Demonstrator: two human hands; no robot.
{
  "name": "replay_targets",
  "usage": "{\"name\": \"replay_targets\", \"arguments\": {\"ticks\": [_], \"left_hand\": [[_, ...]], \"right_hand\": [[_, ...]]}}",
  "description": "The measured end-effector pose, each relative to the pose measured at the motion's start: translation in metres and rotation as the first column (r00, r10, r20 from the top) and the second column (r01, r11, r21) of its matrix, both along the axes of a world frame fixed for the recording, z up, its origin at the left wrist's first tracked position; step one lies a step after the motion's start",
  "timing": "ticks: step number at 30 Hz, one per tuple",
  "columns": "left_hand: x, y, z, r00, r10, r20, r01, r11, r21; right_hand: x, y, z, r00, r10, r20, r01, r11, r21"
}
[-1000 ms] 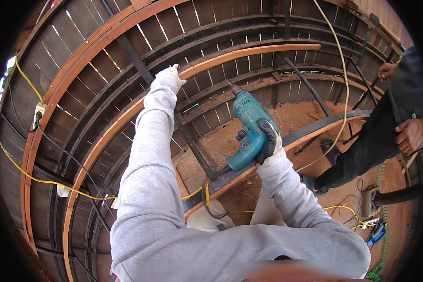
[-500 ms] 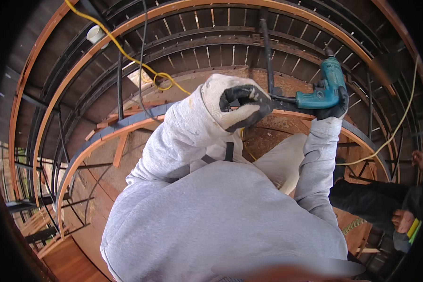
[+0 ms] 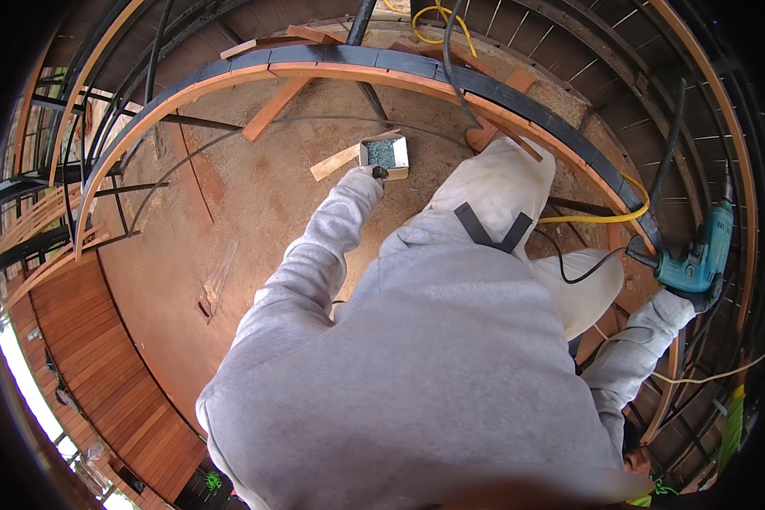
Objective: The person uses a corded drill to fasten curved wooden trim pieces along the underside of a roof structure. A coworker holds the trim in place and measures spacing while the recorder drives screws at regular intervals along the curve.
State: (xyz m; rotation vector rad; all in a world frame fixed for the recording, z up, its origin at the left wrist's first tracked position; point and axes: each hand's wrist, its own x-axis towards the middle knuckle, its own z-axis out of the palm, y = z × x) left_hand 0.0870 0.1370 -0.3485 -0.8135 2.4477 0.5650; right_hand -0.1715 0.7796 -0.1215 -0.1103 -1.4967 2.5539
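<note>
My left hand (image 3: 376,172), in a light glove with dark fingertips, is at the near left edge of a small white box (image 3: 397,173). Many tiny blue-grey pieces, screws by the look of them, fill the box, which sits on the brown floor. The sleeve and the small size hide how the fingers are set. Far to the right, my right hand (image 3: 704,294) is wrapped round the grip of a teal power drill (image 3: 711,246). The drill's bit points up and away from me, beside the dark metal framing.
A curved wooden rail with a dark top (image 3: 331,56) arches across in front of me. Wood offcuts (image 3: 276,109) lie near it. A yellow cord (image 3: 599,218) runs near my knees. Another person's hand (image 3: 637,461) shows at the lower right.
My left hand has gone from beside the drill down to the box at the left. My right hand has swung the drill outward to the right. The view has shifted leftward.
</note>
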Motion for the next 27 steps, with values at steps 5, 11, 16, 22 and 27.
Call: {"name": "replay_targets", "arguments": {"ticks": [5,11,16,22,27], "left_hand": [[-0.053,-0.036,-0.086,0.999,0.006,0.038,-0.008,0.999,0.040],[-0.083,-0.025,-0.118,0.989,-0.059,0.139,0.080,0.985,-0.151],[-0.080,-0.053,-0.208,0.744,0.668,0.011,-0.525,0.574,0.629],[-0.072,-0.041,-0.157,0.996,-0.078,-0.038,0.079,0.996,0.028],[-0.066,-0.049,-0.151,0.976,-0.095,-0.198,0.103,0.994,0.030]], "right_hand": [[0.016,-0.026,0.014,1.000,0.018,0.001,-0.018,0.999,-0.040],[0.024,-0.073,0.038,0.997,0.004,-0.073,-0.010,0.997,-0.078],[0.023,-0.079,0.038,1.000,0.007,-0.015,-0.010,0.983,-0.184],[0.027,-0.080,0.040,0.998,-0.056,-0.002,0.056,0.989,-0.134],[0.035,-0.075,0.040,0.993,-0.038,0.114,0.065,0.966,-0.250]]}}
